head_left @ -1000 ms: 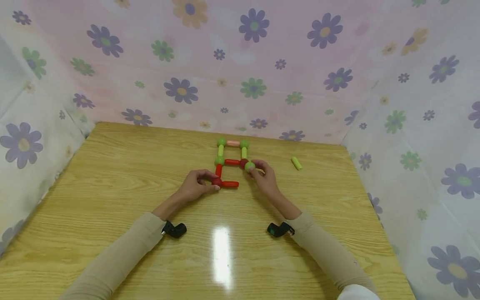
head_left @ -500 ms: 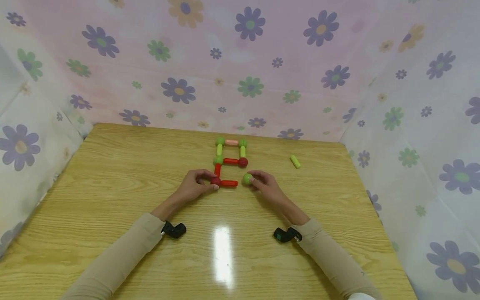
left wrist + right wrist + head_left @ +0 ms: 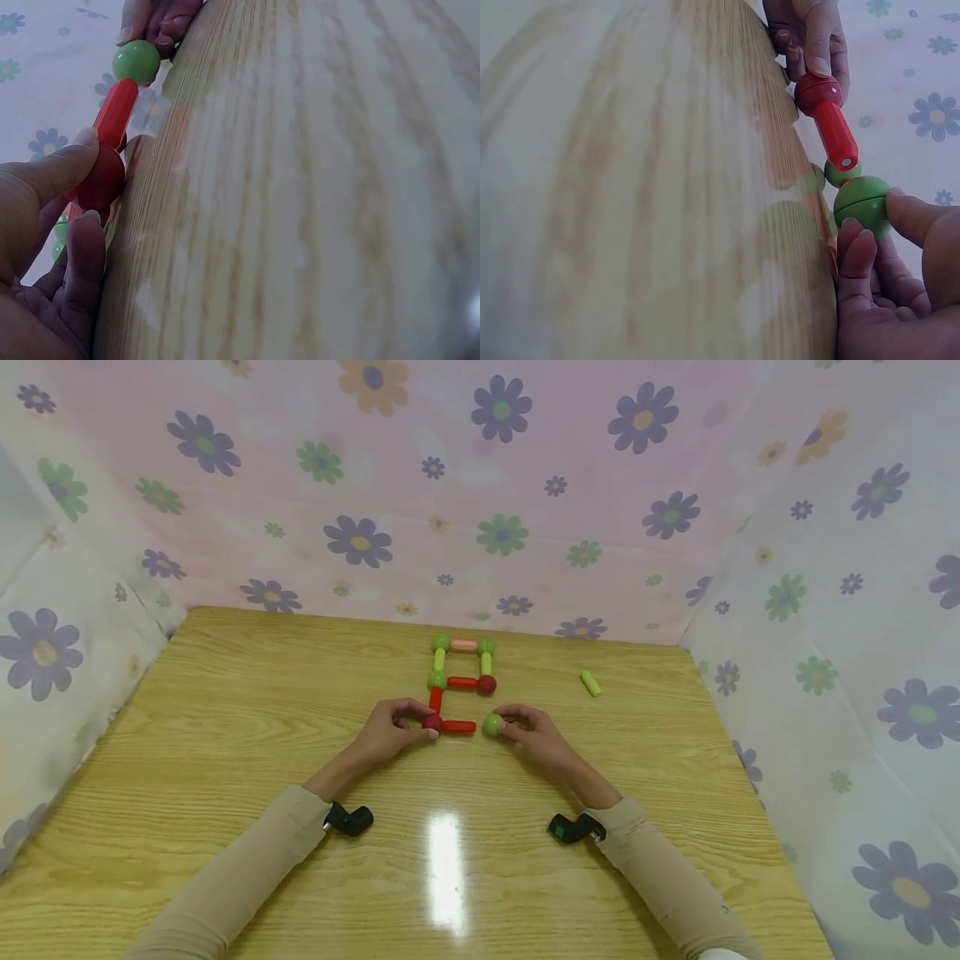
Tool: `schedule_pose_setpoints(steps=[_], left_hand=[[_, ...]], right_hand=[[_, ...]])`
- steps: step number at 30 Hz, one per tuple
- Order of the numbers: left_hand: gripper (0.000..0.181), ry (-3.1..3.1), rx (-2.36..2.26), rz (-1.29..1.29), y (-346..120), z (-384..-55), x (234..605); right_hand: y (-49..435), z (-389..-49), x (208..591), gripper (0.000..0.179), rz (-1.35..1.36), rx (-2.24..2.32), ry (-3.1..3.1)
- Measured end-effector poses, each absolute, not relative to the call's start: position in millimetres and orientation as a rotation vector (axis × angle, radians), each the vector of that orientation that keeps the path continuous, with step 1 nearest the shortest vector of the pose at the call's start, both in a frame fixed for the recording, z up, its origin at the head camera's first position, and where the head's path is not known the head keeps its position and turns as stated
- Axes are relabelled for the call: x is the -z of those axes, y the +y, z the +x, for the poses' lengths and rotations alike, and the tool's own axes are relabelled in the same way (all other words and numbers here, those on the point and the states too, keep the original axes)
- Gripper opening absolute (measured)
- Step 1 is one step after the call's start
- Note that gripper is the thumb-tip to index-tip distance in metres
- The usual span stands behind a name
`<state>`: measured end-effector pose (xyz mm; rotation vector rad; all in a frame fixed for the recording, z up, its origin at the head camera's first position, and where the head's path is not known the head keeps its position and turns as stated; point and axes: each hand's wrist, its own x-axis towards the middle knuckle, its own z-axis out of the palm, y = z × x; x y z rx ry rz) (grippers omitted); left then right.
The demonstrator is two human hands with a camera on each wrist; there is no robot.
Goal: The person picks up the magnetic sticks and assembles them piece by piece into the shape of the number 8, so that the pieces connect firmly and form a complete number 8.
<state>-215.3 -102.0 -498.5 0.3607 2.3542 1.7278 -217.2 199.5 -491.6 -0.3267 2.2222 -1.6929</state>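
My left hand (image 3: 391,727) pinches a dark red ball (image 3: 432,722) at the near left corner of a ball-and-stick frame on the table. From that ball a red stick (image 3: 459,727) points right, with a round metal-looking spot on its free end in the right wrist view. Just right of this end, my right hand (image 3: 534,733) holds a green ball (image 3: 863,204) between thumb and fingers, a small gap apart in the head view. Behind, green balls, yellow-green sticks, a pink stick (image 3: 463,645) and a second dark red ball (image 3: 487,685) form a closed square.
A loose yellow-green stick (image 3: 591,683) lies on the wooden table (image 3: 300,668) to the right of the frame. Flowered cloth (image 3: 420,493) stands behind and on both sides. Each wrist bears a black camera mount (image 3: 349,820).
My right hand has brought the green ball from beside the second dark red ball towards me, to the free end of the near red stick. The left hand keeps its place.
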Motion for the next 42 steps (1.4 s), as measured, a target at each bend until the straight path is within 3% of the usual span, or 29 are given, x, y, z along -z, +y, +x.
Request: schedule_pose_setpoints(steps=[26, 35, 42], left_hand=[[0.032, 2.338, -1.713, 0.316, -102.4, -212.9, 494.2], [0.032, 2.343, -1.721, 0.335, -101.9, -212.9, 493.9], [0.037, 2.341, -1.728, 0.353, -101.4, -211.1, 493.6]], right_hand=[[194.5, -215.2, 493.4, 0.034, -0.374, 1.673, 2.273], [184.5, -199.0, 460.0, 0.034, -0.378, 1.642, 2.309], [182.3, -196.2, 457.3, 0.032, -0.379, 1.638, 2.332]])
